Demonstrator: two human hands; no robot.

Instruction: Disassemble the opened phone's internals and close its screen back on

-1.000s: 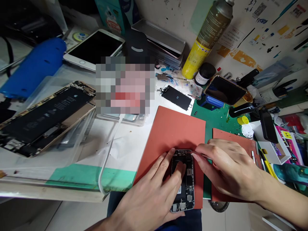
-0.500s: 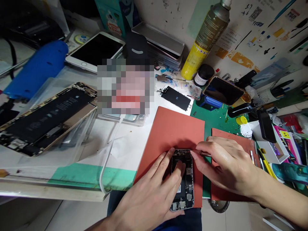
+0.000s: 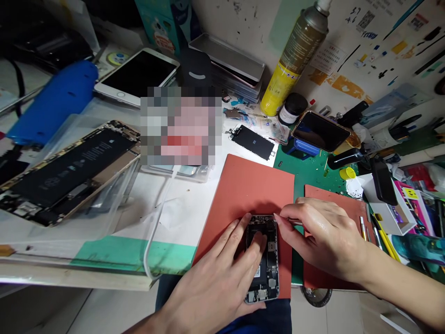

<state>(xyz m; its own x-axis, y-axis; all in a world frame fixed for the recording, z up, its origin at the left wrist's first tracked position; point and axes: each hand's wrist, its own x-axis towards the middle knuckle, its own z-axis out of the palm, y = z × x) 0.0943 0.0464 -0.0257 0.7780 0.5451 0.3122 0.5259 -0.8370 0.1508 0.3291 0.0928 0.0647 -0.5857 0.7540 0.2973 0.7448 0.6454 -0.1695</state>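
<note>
An opened phone (image 3: pixel 267 269) with its insides showing lies on a red mat (image 3: pixel 250 190) at the near edge of the bench. My left hand (image 3: pixel 222 278) rests flat on it, fingers stretched out and pressing on its upper half. My right hand (image 3: pixel 323 241) is curled at the phone's top right corner and pinches a thin metal tool (image 3: pixel 295 223) whose tip touches that corner. A second red mat (image 3: pixel 347 204) lies under my right hand.
A larger opened phone (image 3: pixel 66 171) sits on a clear cover at left, by a blue tool (image 3: pixel 52 102). At the back stand a white tablet (image 3: pixel 137 74), a yellow spray can (image 3: pixel 292 60), a black jar (image 3: pixel 292 107), a loose screen (image 3: pixel 253 141) and a propped phone (image 3: pixel 321 132). Tools crowd the right side.
My right hand has edged slightly left and up along the phone's top corner. The left hand and the phone have hardly moved.
</note>
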